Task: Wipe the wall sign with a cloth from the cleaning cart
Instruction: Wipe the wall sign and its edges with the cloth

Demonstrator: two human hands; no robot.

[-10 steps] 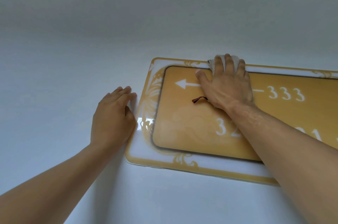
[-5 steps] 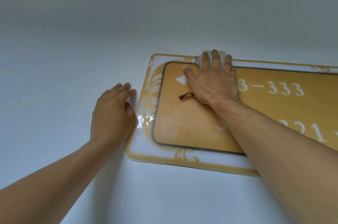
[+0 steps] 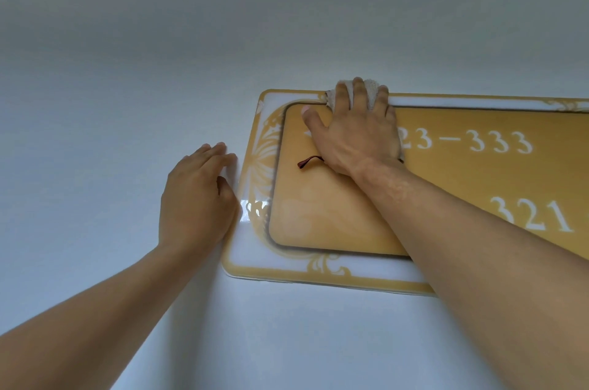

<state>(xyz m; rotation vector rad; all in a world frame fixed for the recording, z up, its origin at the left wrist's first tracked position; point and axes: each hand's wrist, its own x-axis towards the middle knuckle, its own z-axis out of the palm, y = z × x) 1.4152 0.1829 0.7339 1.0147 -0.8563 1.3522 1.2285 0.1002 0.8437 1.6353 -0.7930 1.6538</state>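
Your right hand (image 3: 353, 131) lies flat with straight fingers, slightly spread, and presses a cloth (image 3: 371, 87) against the top edge of the sign (image 3: 334, 214). The cloth is off-white with a rough, looped texture; most of it is hidden under your palm. A thin dark red loop (image 3: 307, 162) sticks out beside your wrist. Your left hand (image 3: 196, 198) rests on the wall (image 3: 127, 103), fingers straight and close together, just beside the sign's left edge. The sign is a smooth glossy rectangle with rounded corners, golden with a white ornamented border and white numbers. The wall is plain, pale and matte.
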